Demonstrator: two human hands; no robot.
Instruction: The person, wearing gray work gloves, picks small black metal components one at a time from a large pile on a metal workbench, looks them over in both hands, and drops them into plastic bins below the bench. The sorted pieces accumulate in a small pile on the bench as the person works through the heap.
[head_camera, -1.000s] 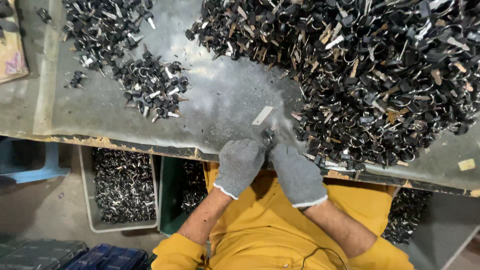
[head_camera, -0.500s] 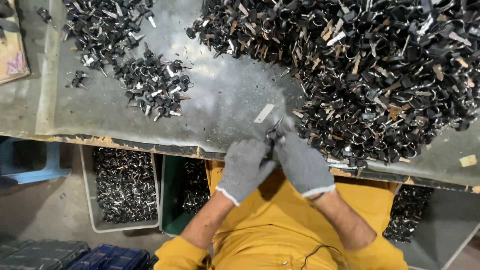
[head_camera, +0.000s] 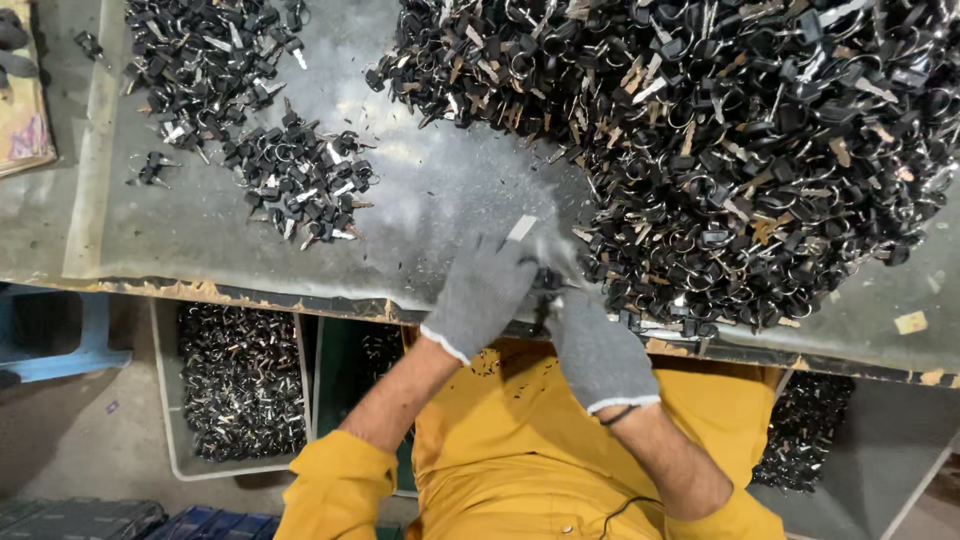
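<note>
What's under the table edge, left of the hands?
A grey bin full of small dark metal parts sits below the table. Its far end is covered by the tabletop; a second bin beside it is mostly hidden.

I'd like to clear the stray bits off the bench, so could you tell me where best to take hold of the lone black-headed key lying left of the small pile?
Probably by its black head. The lone key lies flat on the grey bench top, apart from the small pile, with bare surface all round. Coming from above and pinching the thicker head looks easier than lifting the thin blade; its finer shape is too small to tell.
</note>
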